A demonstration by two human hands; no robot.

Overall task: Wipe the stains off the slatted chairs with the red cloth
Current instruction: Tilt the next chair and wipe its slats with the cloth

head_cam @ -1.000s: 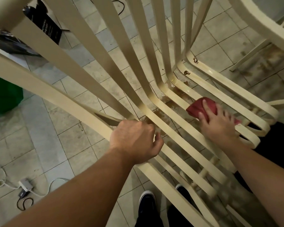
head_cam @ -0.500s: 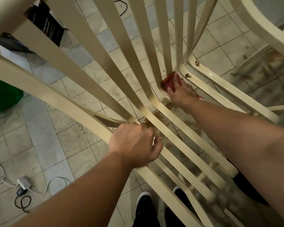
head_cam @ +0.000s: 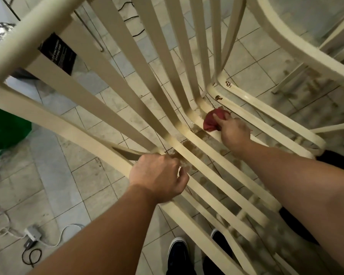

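A cream slatted chair [head_cam: 115, 90] fills the view, its back slats running down to the curved seat slats. My left hand [head_cam: 159, 176] grips the chair's side frame where back meets seat. My right hand [head_cam: 231, 132] presses a bunched red cloth [head_cam: 212, 121] onto the seat slats near the bend, fingers curled over it. Brown stains [head_cam: 189, 144] mark the slats between my hands. Two small brown blobs [head_cam: 218, 98] sit on the slats beyond the cloth.
A second cream chair [head_cam: 298, 46] stands at the upper right. The tiled floor below is dirty. A green object [head_cam: 6, 126] lies at the left, a black box [head_cam: 60, 54] at the upper left, a white adapter with cables [head_cam: 33, 233] at the lower left. My shoes [head_cam: 178, 253] are under the seat.
My right hand swept the red cloth from the seat's front up to the bend, then drew it slightly back toward me. My left hand kept its grip on the frame.
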